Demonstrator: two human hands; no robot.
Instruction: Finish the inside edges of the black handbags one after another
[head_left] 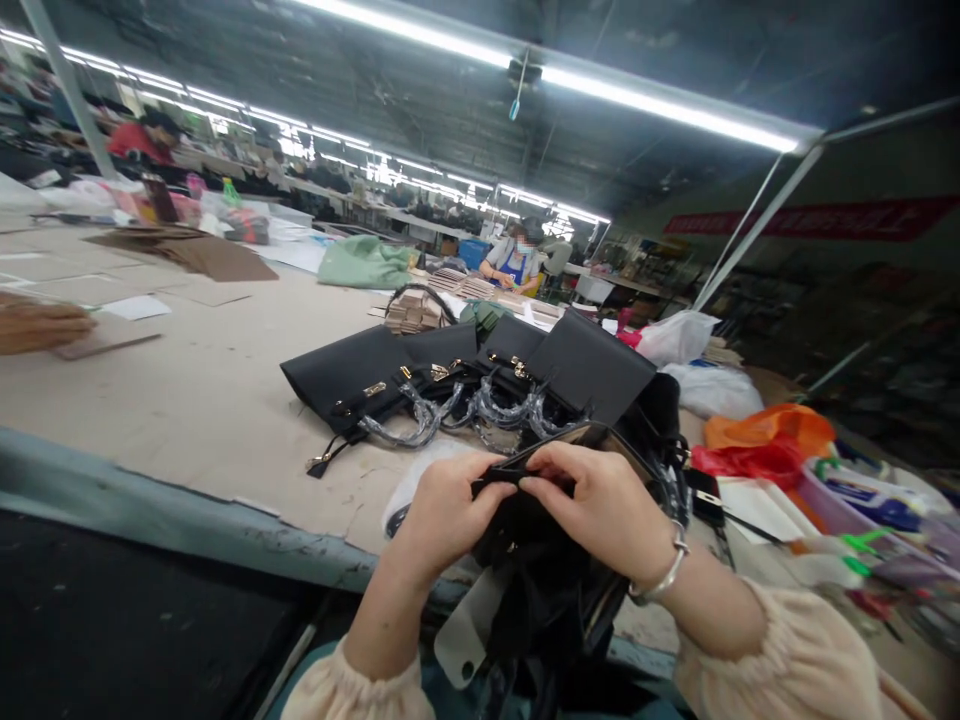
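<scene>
1. Here, an upright-looking black handbag (555, 600) sits at the near edge of the bench (210, 380), between the person's forearms; its lower part is dark and hard to make out.
2. The left hand (442, 500) pinches the bag's black upper edge from the left, thumb below and fingers above.
3. The right hand (607, 505) pinches the same edge from the right, thumb and index finger almost closed on it, the tips of the two hands near each other. A silver bracelet (667, 580) circles the right wrist.
4. A pale grey tag (469, 630) with a round hole shows at the near left side of the bag.
5. Just beyond the hands, several other handbags (600, 360), also black, lie overlapping in a fan, with gold-coloured clasps (375, 388) and handles (409, 435) wrapped in clear plastic.
6. On the right lie an orange plastic bag (772, 428), red plastic (757, 467) and a lilac basket (832, 500).
7. On the far left, another person's hand (41, 325) is beside a flat panel (112, 345); brown sheets (217, 257) and a green cloth (364, 262) lie farther off.
8. Farther still, a person in a blue apron (516, 270) works behind stacked brown pieces (457, 283).
</scene>
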